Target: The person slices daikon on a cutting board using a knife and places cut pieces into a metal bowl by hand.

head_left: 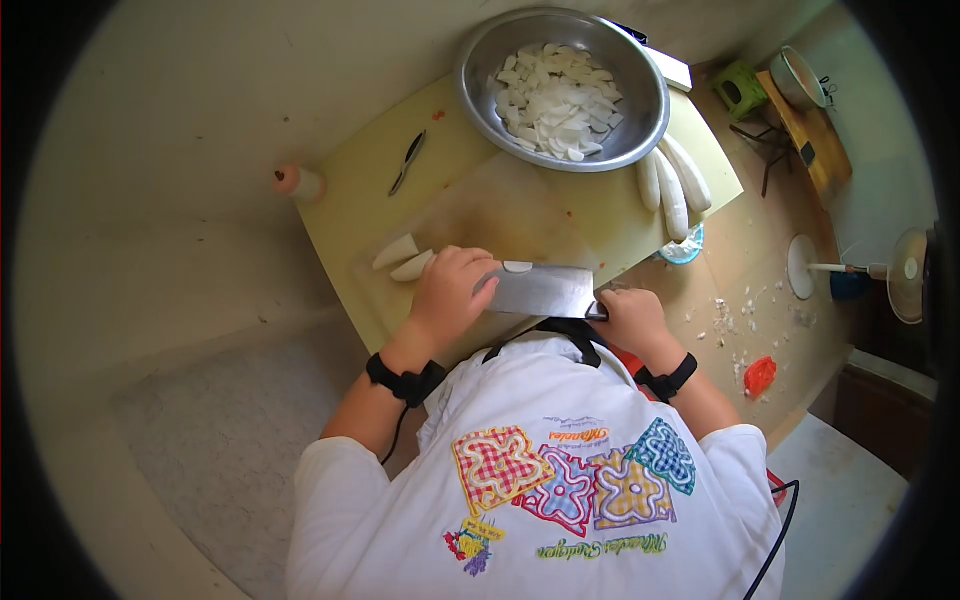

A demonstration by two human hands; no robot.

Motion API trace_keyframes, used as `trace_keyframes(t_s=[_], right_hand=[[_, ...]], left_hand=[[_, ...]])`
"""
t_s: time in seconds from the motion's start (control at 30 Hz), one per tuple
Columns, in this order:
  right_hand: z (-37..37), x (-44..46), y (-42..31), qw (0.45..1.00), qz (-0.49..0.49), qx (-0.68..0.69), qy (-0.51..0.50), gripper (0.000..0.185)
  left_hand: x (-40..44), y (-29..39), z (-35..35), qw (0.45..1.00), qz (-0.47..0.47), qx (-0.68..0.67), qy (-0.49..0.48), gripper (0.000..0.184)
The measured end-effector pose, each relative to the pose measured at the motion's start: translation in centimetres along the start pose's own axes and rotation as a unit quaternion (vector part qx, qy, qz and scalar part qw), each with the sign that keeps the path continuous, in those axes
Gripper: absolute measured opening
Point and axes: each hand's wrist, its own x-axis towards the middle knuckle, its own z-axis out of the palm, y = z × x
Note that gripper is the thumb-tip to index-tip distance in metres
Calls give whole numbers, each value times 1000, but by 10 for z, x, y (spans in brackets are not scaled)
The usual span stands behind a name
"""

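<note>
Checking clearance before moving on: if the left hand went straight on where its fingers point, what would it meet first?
The left hand would likely meet the cleaver blade first; whether they already touch is unclear.

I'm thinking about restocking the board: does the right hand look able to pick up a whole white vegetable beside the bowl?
Probably not: the right hand holds the cleaver by its handle. Otherwise, the way to the whole white vegetables looks free.

On the worktop (345, 205), the bowl (640, 85) stands far right with slices (560, 100) in it, three radishes (672, 195) just by its near right side. The peeler (407, 163) lies far left; cut pieces (397, 252) lie left on the chopping board (485, 210).
</note>
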Motion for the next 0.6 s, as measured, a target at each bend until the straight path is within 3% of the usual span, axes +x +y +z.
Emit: trace_keyframes(t_s=[0.1,0.27,0.6], right_hand=[[-5,-12,6,995,-52,-38,71,28],[-12,-33,12,988,-76,-39,132,28],[-20,-64,31,975,-95,-60,193,28]], left_hand=[[17,3,6,998,22,58,-26,21],[40,15,13,974,23,122,-191,23],[45,30,42,973,44,102,-204,18]])
